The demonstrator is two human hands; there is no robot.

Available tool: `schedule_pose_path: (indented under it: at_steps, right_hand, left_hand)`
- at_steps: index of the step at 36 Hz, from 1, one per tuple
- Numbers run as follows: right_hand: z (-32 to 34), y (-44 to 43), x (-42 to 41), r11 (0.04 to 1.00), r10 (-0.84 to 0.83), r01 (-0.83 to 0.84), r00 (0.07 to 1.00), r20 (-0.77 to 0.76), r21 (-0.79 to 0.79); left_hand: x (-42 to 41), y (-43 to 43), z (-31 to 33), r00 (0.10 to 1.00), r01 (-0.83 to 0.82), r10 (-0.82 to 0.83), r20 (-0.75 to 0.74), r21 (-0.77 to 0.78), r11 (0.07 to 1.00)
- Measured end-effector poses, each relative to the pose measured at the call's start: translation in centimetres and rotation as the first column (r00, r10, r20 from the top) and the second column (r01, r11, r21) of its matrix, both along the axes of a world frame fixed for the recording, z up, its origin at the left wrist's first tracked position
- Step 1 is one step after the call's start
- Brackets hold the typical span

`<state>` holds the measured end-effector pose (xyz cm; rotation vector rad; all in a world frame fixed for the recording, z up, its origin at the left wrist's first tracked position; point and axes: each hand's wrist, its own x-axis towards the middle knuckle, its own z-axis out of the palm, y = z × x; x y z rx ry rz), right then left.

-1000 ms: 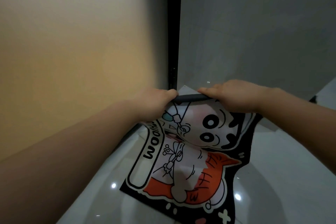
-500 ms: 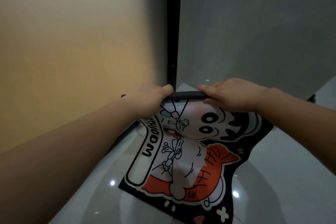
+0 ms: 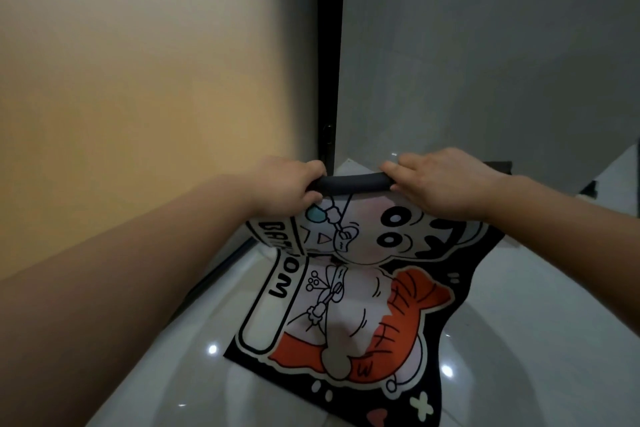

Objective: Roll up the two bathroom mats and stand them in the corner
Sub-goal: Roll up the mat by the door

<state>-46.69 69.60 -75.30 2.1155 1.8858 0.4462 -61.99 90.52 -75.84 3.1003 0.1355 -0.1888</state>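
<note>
Black cartoon-print bathroom mat (image 3: 349,291): far edge rolled into thin dark tube, lifted off glossy white tile floor (image 3: 519,340); near end lies on floor. Left hand (image 3: 284,189) clenched on tube's left end. Right hand (image 3: 446,184) clenched on right end. Dark vertical corner strip (image 3: 329,55) directly behind.

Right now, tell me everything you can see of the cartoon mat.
The cartoon mat is thin and floppy, black-edged, printed with a pale big-eyed character, orange-red shapes and the lettering BATHROOM. Its far end is wound into a tight dark roll, gripped by the left hand and right hand. The rest sags, creased, onto the glossy white floor near the corner.
</note>
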Motion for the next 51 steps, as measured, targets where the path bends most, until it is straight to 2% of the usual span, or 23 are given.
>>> schedule_pose_path:
  at_steps: [3,6,11,14,18,21,26,31,36,39,41,44,51]
  right_hand:
    - [0.7,0.3,-0.5,1.000,-0.027,0.027,0.998,-0.061,-0.003]
    - [1.3,1.0,-1.0,0.995,-0.091,0.084,0.986,-0.140,-0.050]
    - [1.4,1.5,-1.7,0.966,-0.257,0.232,0.919,-0.300,-0.117]
    - [1.3,1.3,-1.4,0.970,-0.237,0.221,0.952,-0.194,-0.104]
    - [0.6,0.9,-1.1,0.995,-0.071,0.072,0.997,0.022,-0.068]
    - [0.3,0.6,-1.2,0.999,-0.040,0.039,0.999,-0.018,-0.036]
    - [0.1,0.9,-1.4,0.995,-0.084,0.082,0.996,-0.026,-0.064]
    - [0.4,1.2,-1.6,0.994,-0.106,0.103,0.974,-0.198,-0.029]
    - [0.5,1.6,-2.0,0.979,-0.204,0.188,0.923,-0.327,-0.079]
    - [0.2,1.7,-1.7,0.966,-0.258,0.238,0.901,-0.350,-0.101]
    - [0.1,1.6,-1.7,0.972,-0.233,0.219,0.929,-0.288,-0.080]
    - [-0.4,1.2,-1.6,0.997,-0.071,0.068,0.984,-0.165,-0.023]
    - [-1.7,1.4,-1.1,0.998,0.055,-0.050,0.975,-0.216,0.027]
  left_hand:
    - [0.1,-0.1,0.2,1.000,-0.011,0.011,0.002,0.011,1.000]
    - [0.0,-0.3,-0.1,0.998,-0.057,0.057,-0.006,-0.088,0.994]
    - [-0.1,-0.3,-0.3,0.997,-0.080,0.078,-0.018,-0.142,0.987]
    - [-0.4,-0.2,-0.2,1.000,-0.017,0.019,0.011,-0.119,0.993]
    - [-0.4,0.1,0.2,0.999,-0.004,0.008,0.033,-0.138,0.990]
    - [-0.1,0.3,0.2,0.999,-0.021,0.024,0.033,-0.099,0.995]
    - [0.2,0.3,0.2,0.999,-0.041,0.042,0.014,-0.044,0.998]
    - [0.4,-0.2,0.0,0.998,-0.055,0.055,-0.005,-0.011,0.998]
    - [0.4,-0.8,-0.5,0.994,-0.113,0.111,-0.020,-0.132,0.985]
    - [0.3,-1.1,-0.5,0.997,-0.078,0.080,0.011,-0.115,0.990]
    - [0.2,-1.3,-0.4,0.999,-0.025,0.028,0.040,-0.090,0.996]
    - [0.2,-1.4,-0.5,0.998,-0.004,0.006,0.059,-0.038,0.999]
    - [0.9,-1.2,-1.7,0.994,-0.074,0.070,0.087,0.043,0.996]
